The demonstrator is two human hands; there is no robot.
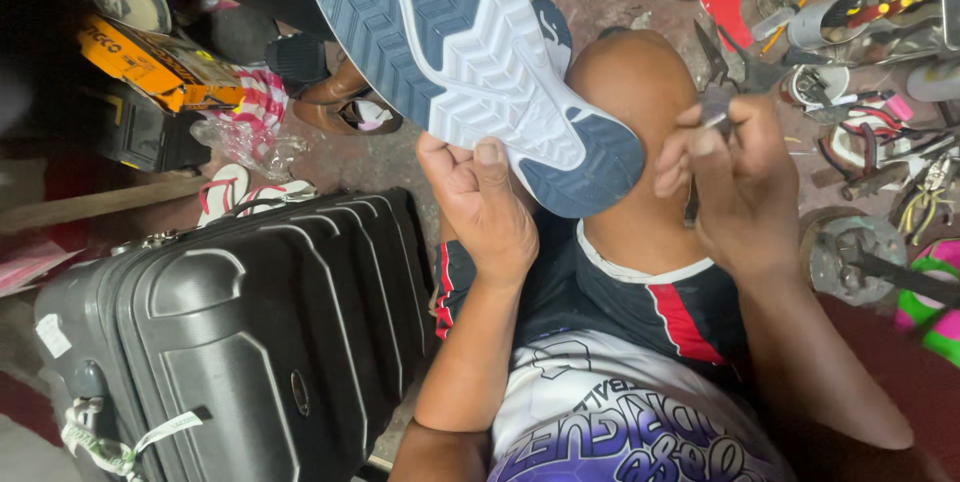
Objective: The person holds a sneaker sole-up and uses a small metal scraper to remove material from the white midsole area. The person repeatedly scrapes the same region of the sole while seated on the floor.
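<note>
Sneaker [470, 62] rests sole-up over my knee [640, 92], my left hand [480, 212] clamped on its heel edge. My right hand [735, 182] pinches a small metal tool [715, 117] beside the heel; stitching the rim seems underway, needing a steady push.

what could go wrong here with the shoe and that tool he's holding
1. The right hand pinches a small metal tool close to the left hand's fingers on the shoe; a slip could jab them.
2. The shoe rests over the bare knee, so a slip might reach skin.
3. The left hand's grip covers only the sole's edge; the shoe could twist.
</note>
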